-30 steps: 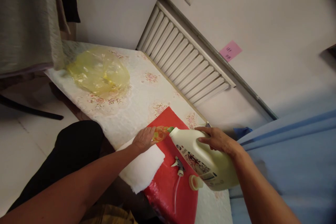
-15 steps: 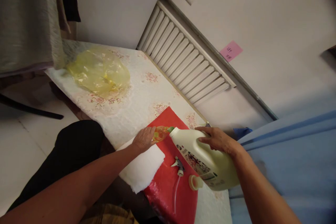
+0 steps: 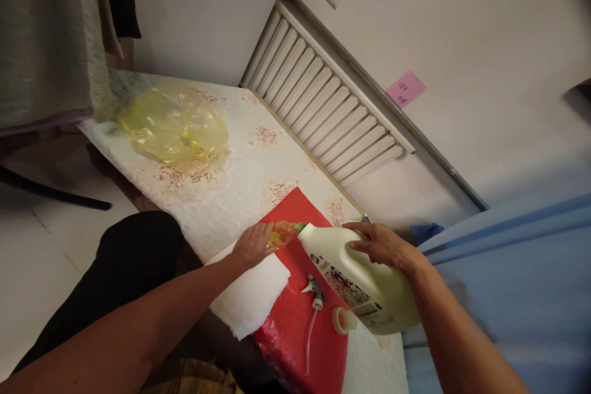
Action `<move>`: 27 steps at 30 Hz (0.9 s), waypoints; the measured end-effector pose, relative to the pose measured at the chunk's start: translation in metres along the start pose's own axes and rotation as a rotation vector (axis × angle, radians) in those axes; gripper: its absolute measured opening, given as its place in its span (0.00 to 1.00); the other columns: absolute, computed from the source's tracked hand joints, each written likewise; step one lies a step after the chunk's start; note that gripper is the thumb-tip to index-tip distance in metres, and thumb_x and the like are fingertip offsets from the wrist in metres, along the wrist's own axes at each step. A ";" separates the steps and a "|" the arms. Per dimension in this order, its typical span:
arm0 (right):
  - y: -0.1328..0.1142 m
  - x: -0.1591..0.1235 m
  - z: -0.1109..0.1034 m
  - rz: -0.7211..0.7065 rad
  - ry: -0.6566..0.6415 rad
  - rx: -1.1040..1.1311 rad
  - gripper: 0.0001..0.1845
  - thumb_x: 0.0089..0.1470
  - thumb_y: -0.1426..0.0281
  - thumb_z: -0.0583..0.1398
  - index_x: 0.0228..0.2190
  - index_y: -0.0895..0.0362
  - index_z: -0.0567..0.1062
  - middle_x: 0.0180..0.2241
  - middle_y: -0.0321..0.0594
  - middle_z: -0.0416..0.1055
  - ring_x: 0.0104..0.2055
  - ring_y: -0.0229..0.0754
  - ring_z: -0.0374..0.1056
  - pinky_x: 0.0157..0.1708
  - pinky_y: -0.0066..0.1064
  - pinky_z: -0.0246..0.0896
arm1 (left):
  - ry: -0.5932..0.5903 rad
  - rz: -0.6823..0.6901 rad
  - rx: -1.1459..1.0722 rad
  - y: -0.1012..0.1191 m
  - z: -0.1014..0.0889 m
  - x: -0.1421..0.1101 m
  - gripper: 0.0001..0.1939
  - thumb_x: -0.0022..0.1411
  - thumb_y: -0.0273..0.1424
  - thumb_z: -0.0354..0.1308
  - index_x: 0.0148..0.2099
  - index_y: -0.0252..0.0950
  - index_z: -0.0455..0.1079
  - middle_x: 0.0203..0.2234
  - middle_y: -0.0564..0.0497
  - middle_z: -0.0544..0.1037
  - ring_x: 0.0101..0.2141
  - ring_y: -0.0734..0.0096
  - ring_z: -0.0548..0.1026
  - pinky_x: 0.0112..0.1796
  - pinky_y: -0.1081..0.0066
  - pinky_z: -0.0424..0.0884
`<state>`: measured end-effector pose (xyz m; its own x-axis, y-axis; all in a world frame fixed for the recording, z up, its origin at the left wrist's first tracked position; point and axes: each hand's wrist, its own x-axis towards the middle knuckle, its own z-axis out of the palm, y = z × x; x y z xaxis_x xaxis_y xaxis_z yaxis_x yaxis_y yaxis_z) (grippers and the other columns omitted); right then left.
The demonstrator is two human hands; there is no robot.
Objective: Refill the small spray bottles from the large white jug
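Observation:
My left hand [image 3: 253, 245] is closed around a small clear bottle [image 3: 283, 234] with an orange and green label. With my right hand [image 3: 381, 246] I grip the handle of a large pale-green detergent jug [image 3: 364, 283], which is tilted so that its open mouth meets the bottle's neck. Whether liquid is flowing I cannot make out. Below them a grey and white spray trigger head [image 3: 316, 292] with its thin tube lies on a red sheet [image 3: 295, 320]. A pale round cap [image 3: 343, 321] rests beside the jug. White paper towel [image 3: 252, 289] lies under my left wrist.
A crumpled yellow plastic bag [image 3: 175, 126] lies on the flowered tablecloth [image 3: 231, 191]. A white radiator [image 3: 323, 92] runs along the wall at the table's far edge. To the right hangs a blue curtain [image 3: 517, 283]. My dark-clothed knee [image 3: 138, 246] is at the lower left.

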<state>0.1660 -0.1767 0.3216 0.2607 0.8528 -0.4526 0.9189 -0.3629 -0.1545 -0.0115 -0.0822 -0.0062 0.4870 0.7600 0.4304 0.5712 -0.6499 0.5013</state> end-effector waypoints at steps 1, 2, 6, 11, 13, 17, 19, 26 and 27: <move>0.000 0.000 0.000 0.000 -0.001 0.004 0.29 0.55 0.66 0.60 0.58 0.56 0.71 0.30 0.37 0.74 0.20 0.33 0.60 0.21 0.25 0.59 | -0.001 0.001 -0.005 0.000 0.001 0.000 0.28 0.65 0.44 0.58 0.60 0.33 0.62 0.45 0.38 0.77 0.48 0.51 0.75 0.48 0.59 0.71; 0.000 0.001 0.000 0.001 -0.001 0.006 0.29 0.55 0.66 0.60 0.58 0.56 0.72 0.30 0.37 0.74 0.20 0.33 0.60 0.21 0.25 0.59 | -0.001 0.002 -0.009 -0.001 0.001 0.000 0.28 0.65 0.43 0.59 0.61 0.33 0.62 0.45 0.39 0.77 0.48 0.51 0.75 0.48 0.59 0.71; 0.000 0.002 0.001 0.015 -0.001 0.001 0.29 0.55 0.66 0.60 0.58 0.57 0.71 0.28 0.37 0.74 0.20 0.33 0.60 0.21 0.25 0.59 | 0.001 0.009 -0.005 -0.003 0.006 0.001 0.28 0.64 0.43 0.59 0.61 0.34 0.61 0.46 0.39 0.77 0.49 0.51 0.74 0.49 0.58 0.70; -0.002 0.001 0.000 0.035 0.000 -0.027 0.28 0.56 0.66 0.60 0.58 0.55 0.71 0.27 0.36 0.74 0.20 0.32 0.61 0.22 0.24 0.59 | 0.012 0.014 -0.009 -0.005 0.009 0.001 0.29 0.64 0.44 0.59 0.60 0.34 0.62 0.45 0.40 0.77 0.47 0.52 0.75 0.48 0.59 0.71; -0.002 0.000 0.000 0.029 0.003 -0.026 0.28 0.56 0.66 0.60 0.59 0.55 0.71 0.27 0.36 0.74 0.21 0.33 0.61 0.22 0.25 0.59 | 0.018 0.015 -0.012 -0.005 0.009 0.000 0.30 0.64 0.45 0.59 0.61 0.33 0.62 0.45 0.39 0.77 0.47 0.52 0.75 0.48 0.58 0.71; -0.002 0.000 0.000 0.013 -0.004 -0.011 0.29 0.56 0.66 0.60 0.59 0.57 0.71 0.27 0.36 0.73 0.20 0.32 0.60 0.22 0.25 0.59 | 0.014 0.016 -0.014 -0.004 0.007 0.000 0.29 0.64 0.43 0.59 0.61 0.33 0.61 0.46 0.38 0.77 0.48 0.51 0.74 0.49 0.58 0.70; -0.002 -0.001 0.000 0.010 -0.004 -0.004 0.28 0.55 0.66 0.60 0.58 0.57 0.71 0.28 0.37 0.73 0.20 0.32 0.59 0.21 0.25 0.58 | 0.000 0.012 -0.018 -0.004 0.006 0.000 0.29 0.64 0.43 0.60 0.61 0.34 0.61 0.46 0.39 0.77 0.49 0.52 0.74 0.49 0.58 0.70; -0.001 -0.001 0.000 0.005 -0.003 0.002 0.28 0.55 0.66 0.60 0.58 0.56 0.72 0.28 0.36 0.72 0.20 0.32 0.59 0.21 0.25 0.58 | -0.003 0.008 0.013 -0.003 0.007 0.000 0.29 0.65 0.44 0.59 0.61 0.33 0.61 0.48 0.38 0.76 0.50 0.51 0.74 0.49 0.59 0.70; -0.001 -0.001 0.000 0.006 -0.002 0.005 0.28 0.55 0.66 0.60 0.58 0.56 0.72 0.28 0.36 0.72 0.20 0.32 0.59 0.21 0.25 0.58 | 0.003 0.008 0.015 -0.003 0.007 0.000 0.29 0.65 0.44 0.59 0.61 0.34 0.61 0.48 0.38 0.76 0.50 0.51 0.74 0.49 0.59 0.69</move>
<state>0.1643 -0.1772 0.3220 0.2658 0.8495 -0.4557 0.9157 -0.3702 -0.1561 -0.0087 -0.0798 -0.0131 0.4893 0.7548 0.4369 0.5773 -0.6559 0.4863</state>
